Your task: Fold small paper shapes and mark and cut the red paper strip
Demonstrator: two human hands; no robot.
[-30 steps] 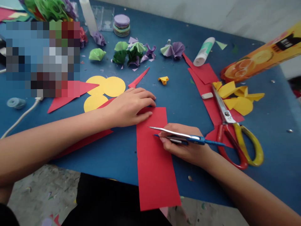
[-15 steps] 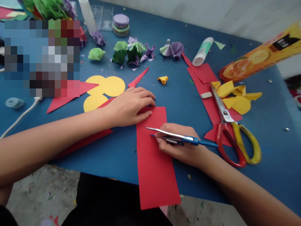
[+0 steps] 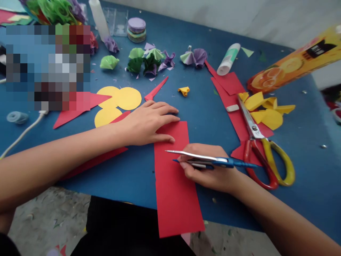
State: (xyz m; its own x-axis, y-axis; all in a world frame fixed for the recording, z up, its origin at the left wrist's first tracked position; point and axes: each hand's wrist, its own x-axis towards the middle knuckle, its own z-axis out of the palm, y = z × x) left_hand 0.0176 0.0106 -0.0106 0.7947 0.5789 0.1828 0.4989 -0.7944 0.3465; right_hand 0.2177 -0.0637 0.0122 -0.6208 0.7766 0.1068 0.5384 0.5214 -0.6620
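Head view: your red paper strip pokes over the near edge of the bench. Your right hand has its fingers closed around a blue compass above the strip. Big scissors lie right of the strip. Your left hand, fingers loosely spread and grasping nothing, rests on the strip's far left corner. Yellow circles lie past it, left of the strip.

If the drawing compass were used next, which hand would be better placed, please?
Probably the right hand: it holds the drawing compass over the red paper, while the left hand lies across the paper's far left corner.
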